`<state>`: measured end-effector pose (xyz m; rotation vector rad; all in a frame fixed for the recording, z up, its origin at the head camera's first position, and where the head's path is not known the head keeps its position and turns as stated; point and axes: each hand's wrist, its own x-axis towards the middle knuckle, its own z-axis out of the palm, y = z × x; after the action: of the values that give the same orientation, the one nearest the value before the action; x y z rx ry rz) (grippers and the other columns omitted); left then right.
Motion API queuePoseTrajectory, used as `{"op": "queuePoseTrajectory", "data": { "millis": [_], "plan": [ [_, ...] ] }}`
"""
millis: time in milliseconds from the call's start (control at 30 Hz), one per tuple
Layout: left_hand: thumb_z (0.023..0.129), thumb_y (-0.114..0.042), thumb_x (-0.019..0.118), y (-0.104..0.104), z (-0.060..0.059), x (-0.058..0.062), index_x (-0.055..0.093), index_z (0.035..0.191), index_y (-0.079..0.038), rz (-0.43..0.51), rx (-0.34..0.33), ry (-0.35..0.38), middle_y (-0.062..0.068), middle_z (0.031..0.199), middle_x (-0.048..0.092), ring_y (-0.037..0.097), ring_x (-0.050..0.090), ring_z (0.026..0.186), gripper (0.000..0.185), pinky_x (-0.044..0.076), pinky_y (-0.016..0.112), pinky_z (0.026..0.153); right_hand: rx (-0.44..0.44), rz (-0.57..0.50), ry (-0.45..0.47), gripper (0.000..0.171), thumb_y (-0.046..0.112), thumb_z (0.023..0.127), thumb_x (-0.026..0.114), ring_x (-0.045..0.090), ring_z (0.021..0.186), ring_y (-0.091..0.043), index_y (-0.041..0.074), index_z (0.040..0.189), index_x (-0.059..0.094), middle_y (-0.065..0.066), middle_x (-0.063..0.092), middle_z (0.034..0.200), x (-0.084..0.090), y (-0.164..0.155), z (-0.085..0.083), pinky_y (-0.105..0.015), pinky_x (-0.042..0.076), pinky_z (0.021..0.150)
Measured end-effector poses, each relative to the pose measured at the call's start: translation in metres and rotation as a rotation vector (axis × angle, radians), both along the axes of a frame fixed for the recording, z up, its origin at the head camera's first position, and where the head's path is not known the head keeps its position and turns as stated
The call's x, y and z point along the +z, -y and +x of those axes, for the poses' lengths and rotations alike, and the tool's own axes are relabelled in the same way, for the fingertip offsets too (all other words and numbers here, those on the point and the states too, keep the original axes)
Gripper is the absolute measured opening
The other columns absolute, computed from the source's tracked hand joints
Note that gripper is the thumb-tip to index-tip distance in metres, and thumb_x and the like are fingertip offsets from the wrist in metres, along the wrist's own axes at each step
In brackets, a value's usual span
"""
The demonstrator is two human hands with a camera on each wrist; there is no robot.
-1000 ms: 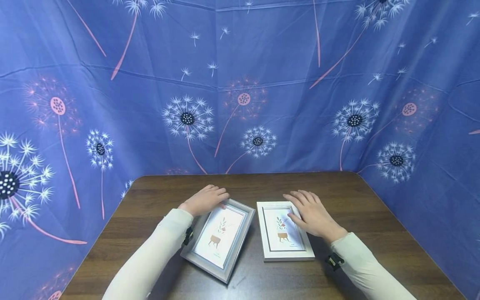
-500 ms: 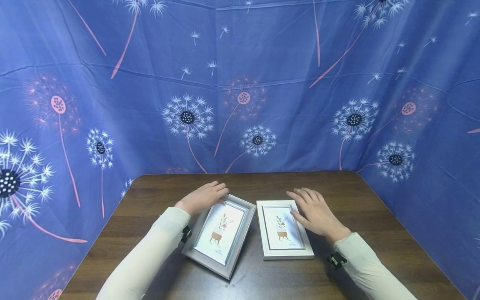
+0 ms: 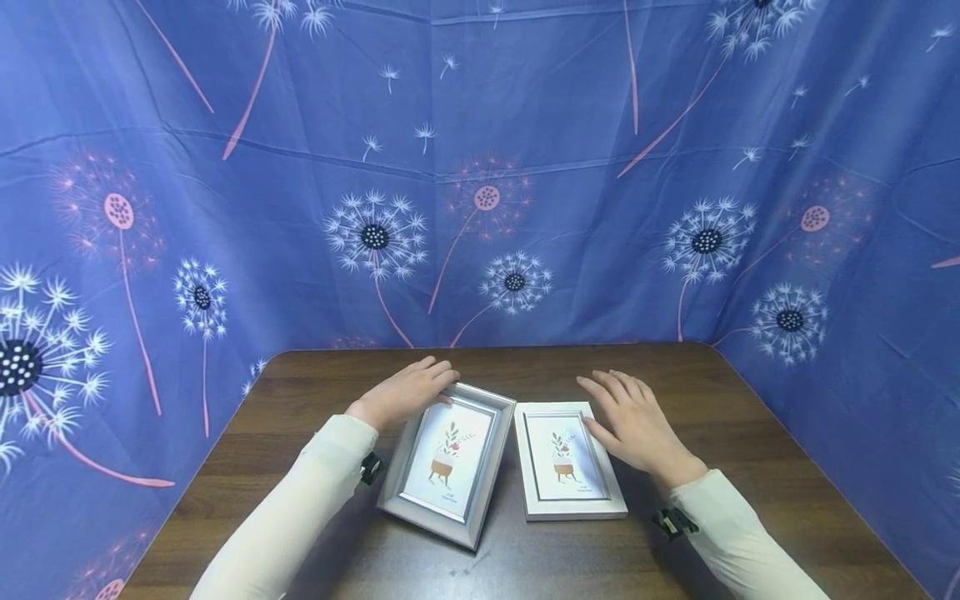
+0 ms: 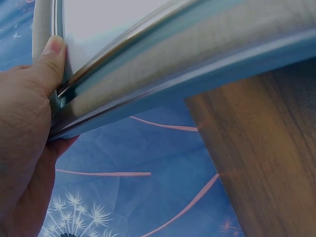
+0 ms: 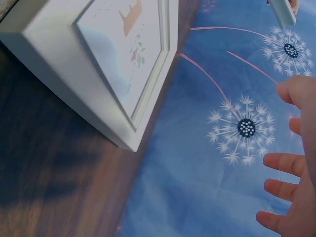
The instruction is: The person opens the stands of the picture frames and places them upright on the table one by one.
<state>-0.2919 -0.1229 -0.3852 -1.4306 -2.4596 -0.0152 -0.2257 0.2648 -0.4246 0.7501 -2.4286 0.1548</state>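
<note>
Silver frame [image 3: 448, 462] gripped at its 11 o'clock corner by left hand [image 3: 405, 394]; right hand [image 3: 633, 423] held spread, nothing grasped, beside white frame [image 3: 567, 462]; both likely rigid, light, glass-fragile—edges best taken.

Two framed prints side by side on a dark wooden table, one hand at each.

The left hand [image 3: 405, 392] grips the far edge of the silver-grey rectangular picture frame [image 3: 447, 463], which sits tilted up at that end. The right hand [image 3: 636, 425] rests, fingers spread, beside the far right corner of the white rectangular picture frame [image 3: 567, 461], lying flat on the dark brown wooden table [image 3: 750, 467]. A blue dandelion-print cloth [image 3: 480, 167] hangs behind.
</note>
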Motion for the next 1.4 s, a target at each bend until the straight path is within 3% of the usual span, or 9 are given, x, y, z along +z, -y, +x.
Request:
{"op": "queuePoseTrajectory", "data": {
  "millis": [500,733,1000,1400],
  "plan": [
    [0.098,-0.019,0.062,-0.003,0.011,0.017,0.056,0.122,-0.005,0.059,-0.019,-0.016,0.005,0.113,0.055,0.024,0.052,0.104,0.029,0.045,0.04,0.093,0.005,-0.033,-0.038,0.049,0.028,0.086,0.066,0.051,0.116,-0.044,0.006,0.129,0.058,-0.021,0.056,0.128,0.013,0.005,0.009,-0.062,0.04,0.091],
    [0.095,-0.021,0.064,-0.006,0.017,0.026,0.056,0.119,-0.006,0.078,-0.02,-0.081,0.004,0.113,0.057,0.023,0.051,0.099,0.03,0.045,0.038,0.087,0.012,-0.041,-0.044,0.049,0.029,0.085,0.066,0.051,0.115,-0.043,0.006,0.128,0.059,-0.021,0.056,0.127,0.015,0.005,0.01,-0.062,0.039,0.09],
    [0.096,-0.021,0.063,-0.009,0.023,0.031,0.057,0.121,-0.007,0.098,-0.037,-0.092,0.002,0.111,0.057,0.02,0.048,0.093,0.029,0.042,0.034,0.082,0.032,-0.05,-0.063,0.049,0.033,0.087,0.062,0.05,0.115,-0.042,0.007,0.128,0.059,-0.02,0.056,0.126,0.015,0.004,0.01,-0.062,0.04,0.088],
    [0.093,-0.023,0.067,-0.013,0.03,0.033,0.058,0.116,-0.008,0.149,-0.052,-0.173,0.001,0.107,0.055,0.022,0.05,0.094,0.028,0.042,0.035,0.082,0.026,-0.062,-0.059,0.049,0.03,0.085,0.064,0.05,0.116,-0.042,0.006,0.128,0.059,-0.021,0.056,0.127,0.017,0.004,0.011,-0.063,0.039,0.09]
  ]
}}
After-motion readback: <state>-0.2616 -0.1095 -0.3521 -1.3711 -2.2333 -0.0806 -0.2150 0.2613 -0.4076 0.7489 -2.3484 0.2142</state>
